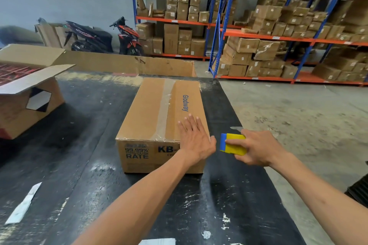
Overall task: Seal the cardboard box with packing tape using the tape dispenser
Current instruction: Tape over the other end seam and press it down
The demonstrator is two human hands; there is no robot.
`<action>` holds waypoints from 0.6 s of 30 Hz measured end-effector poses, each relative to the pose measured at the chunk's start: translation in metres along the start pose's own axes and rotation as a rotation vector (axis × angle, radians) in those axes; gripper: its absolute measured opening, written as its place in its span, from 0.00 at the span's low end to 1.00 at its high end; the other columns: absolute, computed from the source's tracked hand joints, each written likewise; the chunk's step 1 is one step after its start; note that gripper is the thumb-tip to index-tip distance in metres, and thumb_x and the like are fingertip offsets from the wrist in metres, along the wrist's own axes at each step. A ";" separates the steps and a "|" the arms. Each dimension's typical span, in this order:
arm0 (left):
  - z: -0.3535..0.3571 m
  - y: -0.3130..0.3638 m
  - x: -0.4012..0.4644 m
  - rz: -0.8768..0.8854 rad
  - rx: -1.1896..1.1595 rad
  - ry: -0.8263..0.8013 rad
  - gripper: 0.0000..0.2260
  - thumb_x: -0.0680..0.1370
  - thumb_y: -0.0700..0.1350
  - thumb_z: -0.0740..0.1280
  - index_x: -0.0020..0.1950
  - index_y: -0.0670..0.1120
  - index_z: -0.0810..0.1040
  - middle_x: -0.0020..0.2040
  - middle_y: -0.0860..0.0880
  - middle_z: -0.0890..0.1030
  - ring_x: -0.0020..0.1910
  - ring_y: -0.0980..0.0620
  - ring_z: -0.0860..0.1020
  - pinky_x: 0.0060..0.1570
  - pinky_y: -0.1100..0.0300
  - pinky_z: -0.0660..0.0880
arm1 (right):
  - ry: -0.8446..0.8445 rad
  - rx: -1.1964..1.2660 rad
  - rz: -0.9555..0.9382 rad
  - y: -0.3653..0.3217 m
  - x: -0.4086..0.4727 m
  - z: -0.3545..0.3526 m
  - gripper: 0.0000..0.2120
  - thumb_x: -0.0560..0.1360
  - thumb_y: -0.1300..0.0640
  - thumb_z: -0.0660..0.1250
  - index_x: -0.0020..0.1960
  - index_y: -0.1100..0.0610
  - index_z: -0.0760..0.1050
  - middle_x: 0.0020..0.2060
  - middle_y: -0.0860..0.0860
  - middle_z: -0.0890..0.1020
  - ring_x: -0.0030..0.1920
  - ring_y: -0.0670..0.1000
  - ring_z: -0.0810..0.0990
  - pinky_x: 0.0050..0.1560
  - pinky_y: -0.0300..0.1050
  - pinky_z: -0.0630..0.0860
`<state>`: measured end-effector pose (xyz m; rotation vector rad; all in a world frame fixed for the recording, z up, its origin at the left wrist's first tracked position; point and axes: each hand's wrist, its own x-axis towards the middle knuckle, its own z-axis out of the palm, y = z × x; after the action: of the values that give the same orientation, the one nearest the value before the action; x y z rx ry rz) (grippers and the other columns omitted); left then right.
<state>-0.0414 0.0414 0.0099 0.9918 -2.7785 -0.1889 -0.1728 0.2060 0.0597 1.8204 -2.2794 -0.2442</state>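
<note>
The cardboard box (159, 123) sat mid-table (79, 145), tape (164, 109) already along its seam. The left hand (194, 141) lay flat, released, on its near right corner; the right hand (256, 148) gripped the tape dispenser (232, 144) just right. Light pressure risked the box sliding, skewing tape.

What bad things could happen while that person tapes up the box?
The tape dispenser in the right hand has a metal blade sticking out, and the left hand lies flat on the cardboard box right beside it, so a slip might nick a finger. The box also sits close to the black table's right edge, so a hard push might shove it off.
</note>
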 end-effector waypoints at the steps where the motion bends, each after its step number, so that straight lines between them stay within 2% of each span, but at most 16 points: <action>1: -0.002 0.000 0.000 0.014 0.020 -0.029 0.38 0.80 0.60 0.49 0.80 0.34 0.44 0.79 0.30 0.44 0.79 0.30 0.43 0.75 0.34 0.40 | 0.001 0.009 0.008 0.000 -0.001 -0.002 0.23 0.59 0.38 0.73 0.54 0.39 0.84 0.44 0.54 0.86 0.33 0.56 0.85 0.24 0.43 0.74; 2: -0.004 -0.001 0.000 0.034 0.041 -0.055 0.38 0.80 0.59 0.49 0.80 0.34 0.46 0.79 0.29 0.45 0.78 0.30 0.44 0.75 0.34 0.41 | 0.013 0.029 0.017 0.001 -0.002 -0.003 0.23 0.62 0.37 0.67 0.56 0.38 0.83 0.47 0.53 0.86 0.35 0.56 0.85 0.26 0.44 0.75; 4: -0.008 -0.009 -0.003 0.082 0.065 -0.090 0.37 0.80 0.58 0.49 0.80 0.34 0.48 0.79 0.29 0.47 0.78 0.29 0.46 0.75 0.35 0.42 | 0.046 0.069 0.037 0.001 -0.003 -0.003 0.24 0.64 0.36 0.61 0.56 0.37 0.82 0.46 0.52 0.85 0.34 0.57 0.84 0.27 0.45 0.76; 8: -0.022 -0.052 -0.008 0.259 0.132 -0.132 0.36 0.80 0.60 0.49 0.80 0.37 0.50 0.80 0.32 0.50 0.79 0.34 0.48 0.77 0.41 0.45 | 0.136 0.122 0.065 -0.006 -0.004 -0.008 0.22 0.63 0.37 0.63 0.55 0.36 0.83 0.40 0.49 0.83 0.32 0.57 0.82 0.28 0.43 0.75; 11: -0.045 -0.101 -0.008 0.379 0.019 -0.274 0.38 0.80 0.59 0.58 0.82 0.43 0.45 0.82 0.41 0.44 0.81 0.43 0.45 0.78 0.51 0.42 | 0.266 0.215 0.116 -0.013 -0.004 -0.018 0.21 0.62 0.37 0.68 0.53 0.36 0.83 0.32 0.47 0.76 0.29 0.56 0.79 0.28 0.39 0.66; 13: -0.063 -0.129 -0.012 0.383 -0.090 -0.378 0.43 0.76 0.60 0.64 0.83 0.47 0.46 0.83 0.47 0.47 0.81 0.48 0.48 0.77 0.55 0.44 | 0.305 0.238 0.169 -0.019 -0.003 -0.027 0.21 0.64 0.37 0.72 0.57 0.35 0.82 0.32 0.47 0.74 0.33 0.54 0.79 0.33 0.40 0.64; 15: -0.073 -0.141 -0.013 0.346 -0.142 -0.409 0.45 0.74 0.61 0.66 0.83 0.47 0.46 0.83 0.49 0.50 0.80 0.49 0.51 0.77 0.54 0.47 | 0.313 0.293 0.206 -0.025 0.000 -0.035 0.23 0.66 0.37 0.75 0.61 0.32 0.79 0.35 0.46 0.75 0.38 0.52 0.77 0.36 0.41 0.64; 18: -0.069 -0.124 -0.009 0.180 -0.087 -0.258 0.46 0.76 0.73 0.56 0.82 0.47 0.41 0.82 0.45 0.43 0.81 0.44 0.46 0.79 0.44 0.45 | 0.327 0.400 0.206 -0.033 0.011 -0.046 0.23 0.68 0.34 0.73 0.62 0.28 0.75 0.36 0.45 0.77 0.39 0.49 0.75 0.38 0.42 0.65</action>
<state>0.0565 -0.0522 0.0535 0.7374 -3.0405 -0.4362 -0.1315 0.1883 0.0963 1.6136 -2.3644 0.5380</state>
